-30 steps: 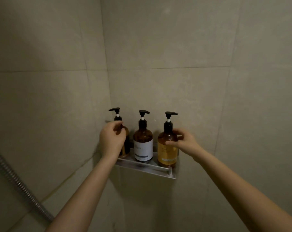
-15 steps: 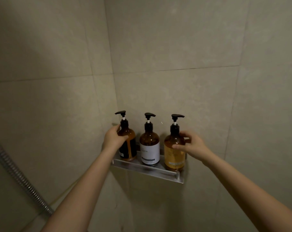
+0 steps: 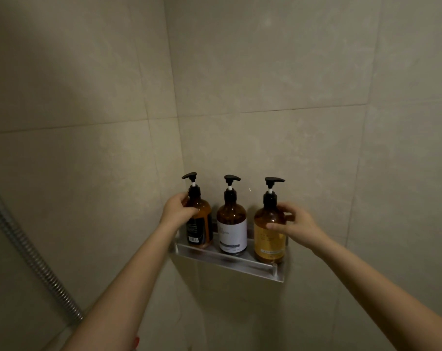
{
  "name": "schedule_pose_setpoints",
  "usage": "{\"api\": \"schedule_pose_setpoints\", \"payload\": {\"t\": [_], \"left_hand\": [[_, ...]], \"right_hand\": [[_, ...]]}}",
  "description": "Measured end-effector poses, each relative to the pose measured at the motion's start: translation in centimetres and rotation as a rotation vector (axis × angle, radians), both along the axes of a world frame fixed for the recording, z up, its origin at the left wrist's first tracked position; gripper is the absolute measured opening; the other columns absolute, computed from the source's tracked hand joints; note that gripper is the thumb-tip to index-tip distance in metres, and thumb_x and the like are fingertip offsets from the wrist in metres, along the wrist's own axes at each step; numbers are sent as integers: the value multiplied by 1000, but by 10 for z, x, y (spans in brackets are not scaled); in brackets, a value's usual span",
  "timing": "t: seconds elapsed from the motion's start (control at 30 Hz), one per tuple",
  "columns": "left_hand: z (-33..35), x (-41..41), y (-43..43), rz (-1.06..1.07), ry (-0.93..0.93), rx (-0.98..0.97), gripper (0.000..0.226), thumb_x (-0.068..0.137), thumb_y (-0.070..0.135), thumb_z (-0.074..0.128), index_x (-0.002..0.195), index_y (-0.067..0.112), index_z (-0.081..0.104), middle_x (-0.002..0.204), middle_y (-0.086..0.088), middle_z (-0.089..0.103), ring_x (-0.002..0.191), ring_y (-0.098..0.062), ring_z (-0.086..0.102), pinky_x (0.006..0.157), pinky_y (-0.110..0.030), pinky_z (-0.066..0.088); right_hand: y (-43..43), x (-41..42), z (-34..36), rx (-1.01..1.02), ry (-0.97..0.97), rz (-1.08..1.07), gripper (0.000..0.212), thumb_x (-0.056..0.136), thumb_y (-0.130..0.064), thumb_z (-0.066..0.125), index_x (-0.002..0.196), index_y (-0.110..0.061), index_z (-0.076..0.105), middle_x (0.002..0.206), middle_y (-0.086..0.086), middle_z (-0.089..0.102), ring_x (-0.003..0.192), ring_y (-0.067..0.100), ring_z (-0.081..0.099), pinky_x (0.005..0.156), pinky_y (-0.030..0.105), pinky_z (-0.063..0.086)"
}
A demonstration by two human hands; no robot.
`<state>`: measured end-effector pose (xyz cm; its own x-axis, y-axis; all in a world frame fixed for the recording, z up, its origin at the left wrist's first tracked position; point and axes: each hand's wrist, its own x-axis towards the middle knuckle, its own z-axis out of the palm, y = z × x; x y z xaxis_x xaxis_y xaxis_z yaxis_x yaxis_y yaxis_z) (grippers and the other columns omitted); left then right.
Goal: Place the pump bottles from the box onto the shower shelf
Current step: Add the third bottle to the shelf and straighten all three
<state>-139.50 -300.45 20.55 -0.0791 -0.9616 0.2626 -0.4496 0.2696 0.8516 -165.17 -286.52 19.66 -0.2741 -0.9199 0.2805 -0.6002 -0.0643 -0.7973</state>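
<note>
At far left a ribbed metal shower hose (image 3: pixel 24 254) runs down the tiled wall. Moving right, our left hand (image 3: pixel 175 210) wraps the shoulder of the black-labelled pump bottle (image 3: pixel 200 224), fingers closed on it just below the pump collar. Next stands the white-labelled pump bottle (image 3: pixel 231 228), untouched, just beside its neighbours. Then the yellow-labelled pump bottle (image 3: pixel 270 231), with our right hand (image 3: pixel 297 225) closed loosely round its shoulder, thumb across the front. All three stand upright in a row on the shower shelf (image 3: pixel 227 259), a small metal ledge fixed in the corner of the wall. The box is out of view.

We judge the placing itself done and this step to be a last straightening of the two outer bottles. Next, we would need to open both hands gently and draw them back without nudging the bottles toward the shelf's front rail.

Compared with half a second ago, the bottles keep the same order and spacing; our left hand has slid slightly higher on the black-labelled bottle, and our right hand holds much the same grip.
</note>
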Motion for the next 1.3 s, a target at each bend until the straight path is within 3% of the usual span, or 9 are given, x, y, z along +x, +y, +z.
{"api": "schedule_pose_setpoints", "payload": {"t": [0.13,0.33,0.53,0.73,0.87,0.97,1.07,1.2,1.3], "left_hand": [[-1,2,0,18,-75,-45,66,69,15,78,128,11,49,128,-11,57,115,-25,55,83,-30,43],[-2,0,5,53,-144,-159,54,65,29,78,115,15,59,102,1,64,97,-19,62,62,-21,42],[1,2,0,-48,-8,2,58,74,2,67,128,11,50,125,-10,58,114,-25,54,79,-28,42],[0,7,2,-12,-89,-71,71,66,13,80,130,9,48,127,-13,57,113,-26,56,89,-34,47],[4,3,3,18,-147,-106,65,64,21,80,122,11,53,120,-10,61,104,-22,58,82,-31,48],[9,0,1,-34,-89,-21,61,73,8,70,129,8,48,132,-12,54,121,-27,51,84,-29,41],[7,2,1,-87,-87,6,66,71,-4,69,132,8,45,129,-12,55,121,-28,51,83,-27,41],[2,6,2,-70,-87,-50,76,67,9,78,134,10,44,129,-9,56,116,-24,53,85,-27,42],[-1,6,0,-26,-204,-116,65,64,27,81,122,13,55,114,-5,60,104,-22,58,81,-30,48]], "right_hand": [[0,2,1,2,10,-6,68,73,-25,78,133,-14,47,131,6,54,119,24,51,94,34,44],[2,2,2,11,7,-1,66,73,-25,78,132,-15,48,130,6,55,118,23,52,92,32,43],[2,2,4,29,9,-2,67,73,-25,78,132,-15,48,131,6,55,119,24,52,96,37,45],[2,1,1,22,10,4,66,74,-25,78,132,-15,48,130,6,55,117,24,52,95,36,45],[2,1,1,17,8,10,64,74,-24,77,131,-15,49,128,5,56,114,21,52,92,33,44],[1,1,1,9,3,20,63,74,-24,78,130,-15,50,128,5,56,108,15,51,89,28,42],[1,1,0,14,4,16,64,74,-25,78,130,-15,50,128,5,56,115,21,53,91,31,43],[0,2,-1,15,0,-3,66,73,-26,78,132,-15,48,129,5,55,117,23,52,89,31,43],[0,3,0,18,2,-9,67,74,-26,78,133,-15,47,131,6,54,119,25,52,94,35,44]]}}
